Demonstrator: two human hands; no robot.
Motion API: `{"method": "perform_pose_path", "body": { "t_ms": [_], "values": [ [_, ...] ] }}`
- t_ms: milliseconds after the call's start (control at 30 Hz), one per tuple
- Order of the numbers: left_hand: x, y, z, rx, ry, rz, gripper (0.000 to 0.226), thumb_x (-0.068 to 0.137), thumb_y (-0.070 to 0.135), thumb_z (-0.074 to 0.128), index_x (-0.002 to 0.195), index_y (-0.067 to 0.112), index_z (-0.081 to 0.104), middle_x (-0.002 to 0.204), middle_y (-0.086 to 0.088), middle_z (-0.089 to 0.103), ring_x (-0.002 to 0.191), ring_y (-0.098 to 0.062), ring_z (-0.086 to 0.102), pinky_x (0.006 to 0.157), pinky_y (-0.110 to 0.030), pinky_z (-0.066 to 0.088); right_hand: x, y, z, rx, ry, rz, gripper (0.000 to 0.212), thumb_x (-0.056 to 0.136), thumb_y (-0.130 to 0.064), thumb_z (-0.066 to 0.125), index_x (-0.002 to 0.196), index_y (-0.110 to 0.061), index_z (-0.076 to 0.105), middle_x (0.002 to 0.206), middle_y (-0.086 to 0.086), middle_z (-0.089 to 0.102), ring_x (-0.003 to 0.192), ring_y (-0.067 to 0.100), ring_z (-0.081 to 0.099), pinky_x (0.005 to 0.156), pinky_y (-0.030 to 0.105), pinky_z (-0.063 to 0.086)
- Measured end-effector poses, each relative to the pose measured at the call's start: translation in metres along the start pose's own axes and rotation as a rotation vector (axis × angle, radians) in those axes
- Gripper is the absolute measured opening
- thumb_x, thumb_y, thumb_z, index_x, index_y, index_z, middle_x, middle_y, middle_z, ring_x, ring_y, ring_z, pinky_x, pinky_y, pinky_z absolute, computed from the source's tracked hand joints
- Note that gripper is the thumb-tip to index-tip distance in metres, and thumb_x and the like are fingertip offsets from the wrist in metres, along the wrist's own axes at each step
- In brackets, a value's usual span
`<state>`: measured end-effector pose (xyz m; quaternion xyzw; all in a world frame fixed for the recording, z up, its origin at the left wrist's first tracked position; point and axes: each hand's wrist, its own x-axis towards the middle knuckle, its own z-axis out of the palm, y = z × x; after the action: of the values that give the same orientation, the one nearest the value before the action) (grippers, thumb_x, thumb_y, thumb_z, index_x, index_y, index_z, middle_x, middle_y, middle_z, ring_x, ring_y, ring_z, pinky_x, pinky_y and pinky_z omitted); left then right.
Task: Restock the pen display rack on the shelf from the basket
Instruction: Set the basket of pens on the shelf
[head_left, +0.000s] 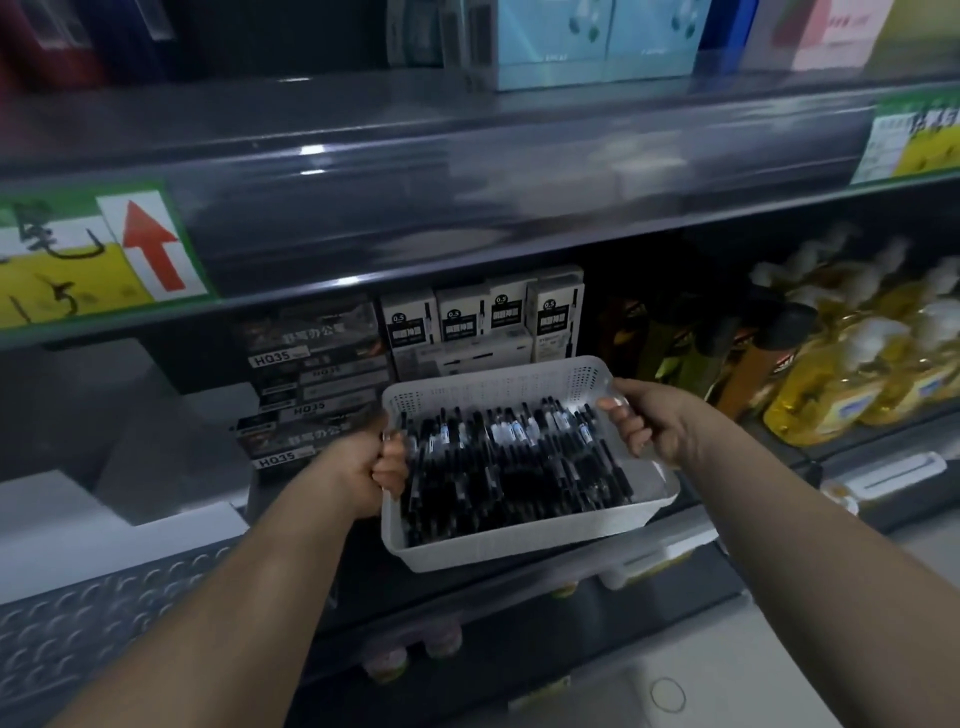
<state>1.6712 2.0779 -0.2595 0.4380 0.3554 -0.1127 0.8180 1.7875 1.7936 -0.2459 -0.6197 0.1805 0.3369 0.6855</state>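
Note:
I hold a white perforated plastic basket (519, 540) in front of the middle shelf, tilted slightly toward me. It is filled with several black pens (509, 467) bearing white labels. My left hand (371, 475) grips the basket's left rim, thumb curled over the edge. My right hand (647, 421) grips the right rim near the far corner. No pen display rack is plainly visible in this view.
Behind the basket stand white pen boxes (483, 317) and dark stacked boxes marked H035 (311, 374). Yellow spray bottles (857, 364) fill the right of the shelf. A shelf edge with a red-arrow price tag (150, 244) runs above; a grey patterned shelf lip (78, 623) lies lower left.

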Motion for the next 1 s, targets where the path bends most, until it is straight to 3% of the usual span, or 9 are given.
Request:
{"method": "perform_pose_path", "body": {
  "t_ms": [267, 733, 867, 1000],
  "values": [
    [0.001, 0.023, 0.007, 0.174, -0.033, 0.043, 0.046, 0.101, 0.049, 0.036, 0.069, 0.017, 0.041, 0.041, 0.007, 0.028, 0.025, -0.003, 0.02, 0.024, -0.013, 0.011, -0.029, 0.005, -0.001, 0.168, 0.053, -0.053, 0.045, 0.1, -0.041, 0.039, 0.068, -0.013, 0.054, 0.039, -0.009, 0.038, 0.026, 0.001, 0.026, 0.026, 0.011, 0.015],
    [0.019, 0.038, 0.018, 0.466, -0.145, -0.139, 0.044, 0.101, 0.043, 0.038, 0.072, 0.011, 0.045, 0.039, 0.006, 0.03, 0.025, -0.004, 0.022, 0.024, -0.013, 0.015, -0.083, 0.073, 0.005, 0.478, 0.156, -0.07, 0.045, 0.102, -0.037, 0.036, 0.067, -0.013, 0.052, 0.039, -0.007, 0.038, 0.026, 0.003, 0.027, 0.026, 0.012, 0.017],
    [0.024, 0.043, 0.02, 0.426, -0.182, -0.189, 0.046, 0.101, 0.045, 0.037, 0.072, 0.01, 0.046, 0.038, 0.005, 0.032, 0.024, -0.004, 0.025, 0.023, -0.011, 0.019, -0.084, 0.076, 0.0, 0.515, 0.104, -0.067, 0.042, 0.1, -0.036, 0.04, 0.069, -0.011, 0.054, 0.046, -0.006, 0.038, 0.03, 0.004, 0.03, 0.028, 0.013, 0.022],
    [0.018, 0.043, 0.021, 0.412, -0.192, -0.124, 0.044, 0.101, 0.039, 0.041, 0.08, 0.003, 0.056, 0.046, -0.002, 0.05, 0.029, -0.008, 0.042, 0.03, -0.013, 0.034, -0.084, 0.077, -0.003, 0.426, 0.157, -0.062, 0.037, 0.097, -0.037, 0.049, 0.08, -0.007, 0.062, 0.051, 0.0, 0.052, 0.037, 0.009, 0.045, 0.04, 0.02, 0.042]
  ]
}}
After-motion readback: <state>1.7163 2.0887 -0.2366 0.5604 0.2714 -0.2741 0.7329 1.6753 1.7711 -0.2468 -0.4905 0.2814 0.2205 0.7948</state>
